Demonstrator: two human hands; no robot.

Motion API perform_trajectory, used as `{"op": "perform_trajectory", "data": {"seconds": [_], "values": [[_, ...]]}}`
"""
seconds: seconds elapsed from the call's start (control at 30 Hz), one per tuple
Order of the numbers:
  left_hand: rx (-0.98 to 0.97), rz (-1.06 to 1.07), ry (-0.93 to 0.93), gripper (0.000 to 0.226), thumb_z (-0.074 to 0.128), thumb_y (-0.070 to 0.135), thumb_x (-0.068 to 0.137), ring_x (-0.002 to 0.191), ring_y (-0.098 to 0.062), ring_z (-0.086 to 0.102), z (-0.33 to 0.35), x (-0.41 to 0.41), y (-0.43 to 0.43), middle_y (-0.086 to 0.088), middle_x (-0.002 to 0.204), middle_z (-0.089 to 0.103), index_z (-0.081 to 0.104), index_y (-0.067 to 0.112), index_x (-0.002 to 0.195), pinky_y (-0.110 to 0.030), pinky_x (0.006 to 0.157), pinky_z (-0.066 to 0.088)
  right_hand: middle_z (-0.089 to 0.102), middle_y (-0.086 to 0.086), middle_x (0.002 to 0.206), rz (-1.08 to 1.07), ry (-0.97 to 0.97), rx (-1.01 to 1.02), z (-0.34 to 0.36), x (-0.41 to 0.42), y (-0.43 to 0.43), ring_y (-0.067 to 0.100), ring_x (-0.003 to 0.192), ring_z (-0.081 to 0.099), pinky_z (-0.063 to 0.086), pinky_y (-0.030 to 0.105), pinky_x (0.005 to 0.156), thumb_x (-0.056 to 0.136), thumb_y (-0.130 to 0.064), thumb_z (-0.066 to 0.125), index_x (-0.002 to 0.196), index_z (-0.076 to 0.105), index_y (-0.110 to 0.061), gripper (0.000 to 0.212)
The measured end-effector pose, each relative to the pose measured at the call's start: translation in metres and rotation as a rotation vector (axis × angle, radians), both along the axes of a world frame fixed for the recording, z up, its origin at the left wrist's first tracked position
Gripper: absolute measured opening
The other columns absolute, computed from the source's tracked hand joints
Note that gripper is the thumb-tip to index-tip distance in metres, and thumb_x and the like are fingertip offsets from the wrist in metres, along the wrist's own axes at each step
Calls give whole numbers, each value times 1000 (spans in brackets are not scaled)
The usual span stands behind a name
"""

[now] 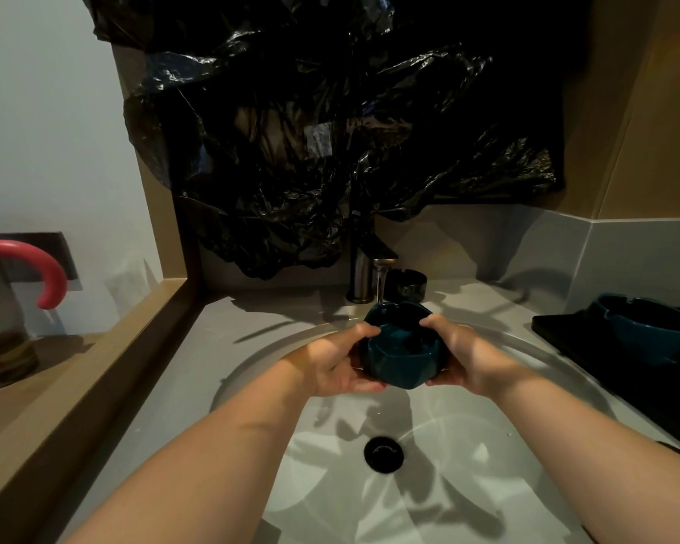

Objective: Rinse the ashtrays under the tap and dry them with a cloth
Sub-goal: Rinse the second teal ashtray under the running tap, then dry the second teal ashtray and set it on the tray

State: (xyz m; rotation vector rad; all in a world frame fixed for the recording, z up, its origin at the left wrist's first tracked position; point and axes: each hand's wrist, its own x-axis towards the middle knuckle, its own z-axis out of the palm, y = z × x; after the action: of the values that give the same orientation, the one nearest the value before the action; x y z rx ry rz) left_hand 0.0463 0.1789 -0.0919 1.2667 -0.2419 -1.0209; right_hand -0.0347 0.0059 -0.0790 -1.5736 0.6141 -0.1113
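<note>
Both bare forearms (220,465) reach over the white sink basin (487,445). Left hand (338,363) and right hand (464,359) cup a glossy dark-teal ceramic ashtray (401,359) between them, thumbs hooked over its rim, right under the brushed-metal tap (370,268). Just behind the grip sits a round black ashtray (405,285). Off to its right, another teal ashtray (644,327) rests on a black mat (566,331).
</note>
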Motion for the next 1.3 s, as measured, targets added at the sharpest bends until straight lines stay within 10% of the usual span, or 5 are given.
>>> {"op": "perform_trajectory", "data": {"seconds": [0.2, 0.4, 0.6, 0.8, 1.3], "values": [[-9, 81, -134, 28, 56, 28, 93, 109, -35, 62, 0, 0, -7, -18, 120, 62, 54, 14, 117, -38, 74, 58, 62, 13, 119, 27, -56, -86, 5, 5, 1, 32, 105, 60, 57, 45, 76, 94, -41, 50, 130, 50, -16, 43], [212, 313, -571, 38, 70, 24, 84, 91, -20, 67, -1, 1, -16, -6, 105, 69, 60, 12, 119, -29, 66, 59, 9, -3, 159, -55, -290, -834, 71, 21, 6, 20, 146, 12, 17, 33, 115, 95, -10, 44, 151, 14, -24, 65], [436, 383, -1118, 44, 76, 36, 71, 91, -15, 63, 9, -8, -10, 4, 98, 66, 57, 22, 109, -32, 78, 55, 4, -2, 160, 212, -228, -1323, 122, 45, 3, 17, 147, 5, 23, 38, 117, 85, 6, 43, 152, 12, -20, 78], [544, 354, -1287, 51, 75, 40, 71, 87, -16, 63, 13, -14, -8, 5, 94, 64, 52, 23, 113, -28, 70, 54, 23, 7, 156, 194, -189, -1456, 105, 49, -4, 21, 144, 20, 11, 36, 120, 83, 7, 50, 150, 21, -12, 75], [948, 15, -2019, 53, 68, 30, 79, 99, -22, 58, 34, -68, 7, -3, 116, 58, 44, 16, 124, -32, 71, 46, 1, -3, 161, 201, -87, -1107, 70, -12, -5, 20, 147, 6, 13, 32, 119, 85, 2, 49, 152, 14, -20, 79]]}}
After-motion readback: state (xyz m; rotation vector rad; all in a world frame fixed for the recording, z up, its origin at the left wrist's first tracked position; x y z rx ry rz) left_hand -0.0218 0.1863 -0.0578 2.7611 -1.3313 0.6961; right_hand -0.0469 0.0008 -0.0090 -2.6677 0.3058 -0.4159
